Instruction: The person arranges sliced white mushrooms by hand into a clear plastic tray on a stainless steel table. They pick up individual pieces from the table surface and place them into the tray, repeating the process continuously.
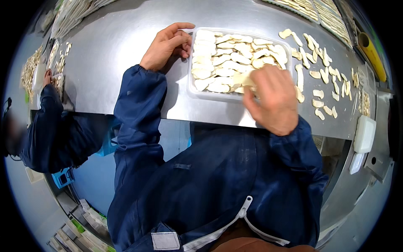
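Note:
A clear plastic tray lies on the steel table, holding rows of pale sliced pieces, perhaps mushroom. My left hand rests at the tray's left rim, fingers curled and nothing seen in them. Over the tray's lower right part is my right hand, blurred, with its thumb and fingers bent down around a pale slice; whether it grips the slice is not plain. Loose slices are scattered on the steel to the right of the tray.
Filled trays stand at the table's far right edge. Stacked white trays are at the far left. A co-worker's hand is beside another tray at left. A white lidded container and a yellow tube sit at right.

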Demonstrator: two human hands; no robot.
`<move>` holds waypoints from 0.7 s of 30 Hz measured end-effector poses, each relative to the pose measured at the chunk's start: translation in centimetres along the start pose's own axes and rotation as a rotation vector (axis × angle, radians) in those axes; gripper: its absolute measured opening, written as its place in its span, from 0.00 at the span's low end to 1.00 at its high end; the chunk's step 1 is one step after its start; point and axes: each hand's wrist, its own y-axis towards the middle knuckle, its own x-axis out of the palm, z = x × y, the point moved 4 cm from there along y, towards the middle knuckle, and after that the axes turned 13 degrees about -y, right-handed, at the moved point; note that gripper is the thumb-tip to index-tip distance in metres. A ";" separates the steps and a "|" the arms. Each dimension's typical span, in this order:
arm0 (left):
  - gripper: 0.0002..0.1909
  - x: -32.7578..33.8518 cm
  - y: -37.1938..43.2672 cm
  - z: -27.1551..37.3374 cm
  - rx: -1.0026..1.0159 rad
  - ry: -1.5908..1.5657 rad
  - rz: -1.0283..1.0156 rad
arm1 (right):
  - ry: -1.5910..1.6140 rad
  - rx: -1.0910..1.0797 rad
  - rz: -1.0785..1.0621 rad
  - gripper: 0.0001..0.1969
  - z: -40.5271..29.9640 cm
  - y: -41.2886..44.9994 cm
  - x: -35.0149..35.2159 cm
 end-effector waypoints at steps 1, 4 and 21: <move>0.17 0.0 0.1 0.0 0.011 0.037 0.006 | 0.011 -0.040 0.002 0.08 -1.2 0.4 1.0; 0.19 0.0 0.2 0.0 0.013 0.025 -0.014 | 0.033 -0.108 -0.015 0.08 -3.5 2.0 2.6; 0.18 0.4 0.1 0.3 0.041 0.074 -0.004 | 0.005 -0.040 -0.046 0.09 -3.7 3.0 3.6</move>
